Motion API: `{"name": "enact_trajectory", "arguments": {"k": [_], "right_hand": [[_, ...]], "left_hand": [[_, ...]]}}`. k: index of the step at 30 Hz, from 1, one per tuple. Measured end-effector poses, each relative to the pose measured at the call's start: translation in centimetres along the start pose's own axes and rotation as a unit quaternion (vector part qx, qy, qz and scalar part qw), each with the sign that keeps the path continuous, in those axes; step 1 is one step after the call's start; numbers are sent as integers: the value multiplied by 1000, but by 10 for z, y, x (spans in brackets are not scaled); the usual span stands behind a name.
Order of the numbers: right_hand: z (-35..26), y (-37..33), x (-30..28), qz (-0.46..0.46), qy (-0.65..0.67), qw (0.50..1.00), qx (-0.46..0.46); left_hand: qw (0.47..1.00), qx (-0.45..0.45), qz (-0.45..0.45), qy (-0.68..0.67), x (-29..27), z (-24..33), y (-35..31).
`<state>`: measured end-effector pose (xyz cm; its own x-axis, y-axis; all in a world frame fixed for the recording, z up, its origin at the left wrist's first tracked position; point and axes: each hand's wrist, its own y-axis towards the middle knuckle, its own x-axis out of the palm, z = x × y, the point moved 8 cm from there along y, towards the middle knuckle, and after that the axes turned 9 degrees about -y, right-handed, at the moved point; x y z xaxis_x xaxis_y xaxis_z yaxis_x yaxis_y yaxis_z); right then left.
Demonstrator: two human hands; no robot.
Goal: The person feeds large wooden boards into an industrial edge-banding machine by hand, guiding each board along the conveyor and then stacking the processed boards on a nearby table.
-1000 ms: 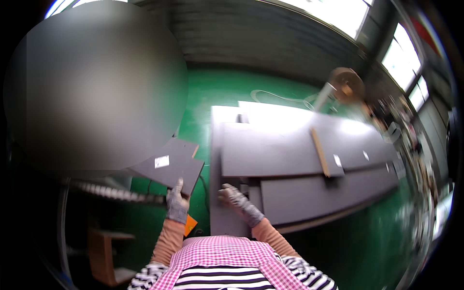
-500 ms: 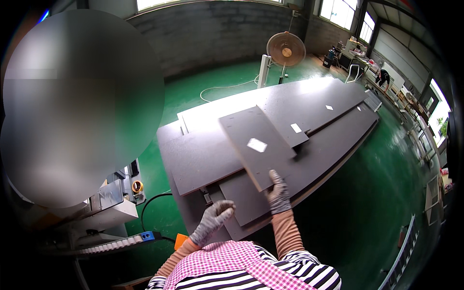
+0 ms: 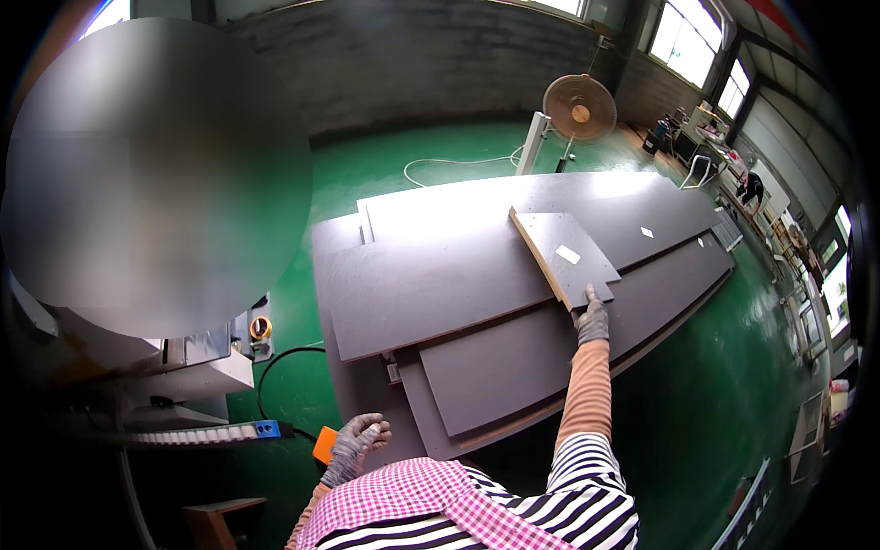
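My right hand (image 3: 593, 321), in a grey knit glove, grips the near end of a small grey panel (image 3: 587, 240), thumb on top and the fingers hidden at its edge. The panel has a white label (image 3: 567, 254) and a pale brown long edge, and it lies over or just above the larger grey boards (image 3: 440, 266); I cannot tell whether it touches them. Also gloved, my left hand (image 3: 356, 445) hangs by the near left corner of the boards with loosely bent fingers and nothing in it. An orange object (image 3: 325, 445) is beside it.
Stacked boards (image 3: 495, 380) of several sizes overlap in steps in front of me. Beyond them stand a round fan (image 3: 580, 107) and a white post (image 3: 533, 144). At left is a white machine (image 3: 202, 376) with a black cable (image 3: 266, 390). Another person (image 3: 752, 191) bends far right.
My right hand has carried the small panel away to the right across the boards. My left hand has drawn back toward me and to the left. The view has shifted slightly.
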<state>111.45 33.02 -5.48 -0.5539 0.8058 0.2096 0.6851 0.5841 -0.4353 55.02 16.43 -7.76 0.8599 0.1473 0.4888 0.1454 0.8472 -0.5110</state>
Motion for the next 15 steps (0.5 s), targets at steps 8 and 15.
{"name": "enact_trajectory", "arguments": {"k": [8, 15], "right_hand": [[-37, 1, 15, 89, -585, 790, -160], [-49, -43, 95, 71, -796, 526, -289]], "left_hand": [[996, -73, -59, 4, -6, -21, -4], [998, -50, -36, -11, -32, -18, -12]]}}
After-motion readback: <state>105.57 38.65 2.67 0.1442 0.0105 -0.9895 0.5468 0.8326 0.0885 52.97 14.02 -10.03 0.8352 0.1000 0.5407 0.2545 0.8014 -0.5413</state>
